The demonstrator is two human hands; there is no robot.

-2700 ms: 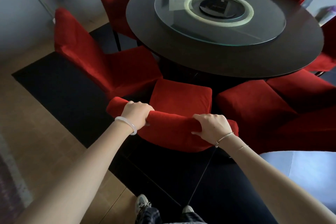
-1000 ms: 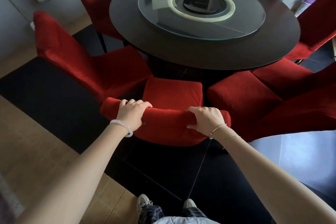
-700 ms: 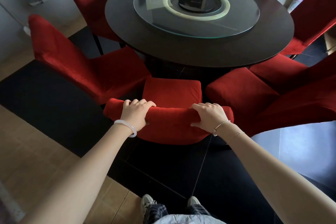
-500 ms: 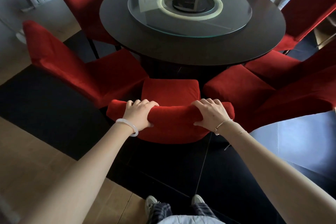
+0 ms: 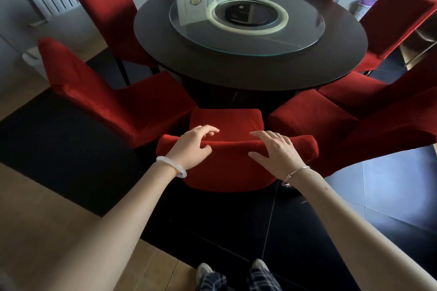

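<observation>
A round dark desk (image 5: 236, 73) stands ahead. My left hand (image 5: 192, 146) and right hand (image 5: 276, 152) spread over the red chair (image 5: 231, 169) (grip released, holding nothing).

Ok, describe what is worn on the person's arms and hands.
No sleeves or gloves are worn. The left hand has a thick, smooth, milky-white bangle at its wrist. The right hand has a thin silvery bracelet at its wrist, with a small charm or clasp hanging from it. No rings show.
</observation>
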